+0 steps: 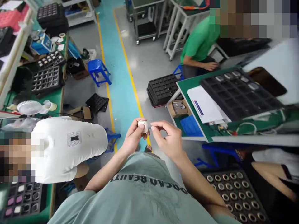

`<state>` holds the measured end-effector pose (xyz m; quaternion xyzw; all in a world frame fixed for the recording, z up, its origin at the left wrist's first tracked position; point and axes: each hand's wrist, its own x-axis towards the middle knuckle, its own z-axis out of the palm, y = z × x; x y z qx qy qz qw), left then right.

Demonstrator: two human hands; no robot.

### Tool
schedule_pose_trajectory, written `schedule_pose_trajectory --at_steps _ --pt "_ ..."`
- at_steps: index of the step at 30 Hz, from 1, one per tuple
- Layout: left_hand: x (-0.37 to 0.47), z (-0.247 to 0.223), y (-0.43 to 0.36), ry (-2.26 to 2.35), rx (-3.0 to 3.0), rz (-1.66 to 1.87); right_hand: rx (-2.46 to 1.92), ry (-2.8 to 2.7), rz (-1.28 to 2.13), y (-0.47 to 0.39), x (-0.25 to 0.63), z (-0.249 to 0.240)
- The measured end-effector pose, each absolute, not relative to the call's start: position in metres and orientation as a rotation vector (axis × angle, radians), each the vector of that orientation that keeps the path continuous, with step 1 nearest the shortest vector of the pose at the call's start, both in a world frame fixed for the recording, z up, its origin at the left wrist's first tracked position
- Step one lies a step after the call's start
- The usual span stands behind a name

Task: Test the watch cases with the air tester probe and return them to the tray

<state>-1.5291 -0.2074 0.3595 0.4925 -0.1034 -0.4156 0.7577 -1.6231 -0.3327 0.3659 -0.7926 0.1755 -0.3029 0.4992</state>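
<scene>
Near the middle of the head view, a small whitish square part [143, 126] is gripped between the thumb and fingers of my left hand [135, 134]. My right hand [168, 137] is just to the right of it, with thumb and forefinger brought together in a pinch pointing at the part. Something small and dark shows between the part and my right fingertips, too tiny to make out. Both hands are in front of my torso, above the floor.
At right, a green-topped table [184, 84] bears a black tray [243, 96] and white papers [203, 104]. Stacked black trays [161, 88] and a blue stool [98, 71] stand on the floor. A person in white [70, 149] sits close at left, another in green [198, 40] at upper right.
</scene>
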Motion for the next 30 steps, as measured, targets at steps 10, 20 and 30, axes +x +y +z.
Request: schedule_pose_trajectory --at_steps 10,20,30 --pt "-1.298 0.327 -0.254 -0.214 1.181 -0.665 -2.010 0.223 -0.607 -0.388 -1.365 0.342" --pt "-1.061 0.331 -0.222 0.000 1.100 -0.513 -1.594 0.162 0.053 -0.381 -1.087 0.339" --pt "-0.850 0.297 -0.176 0.403 1.303 -0.124 -1.482 -0.115 0.802 -0.323 -0.777 0.288"
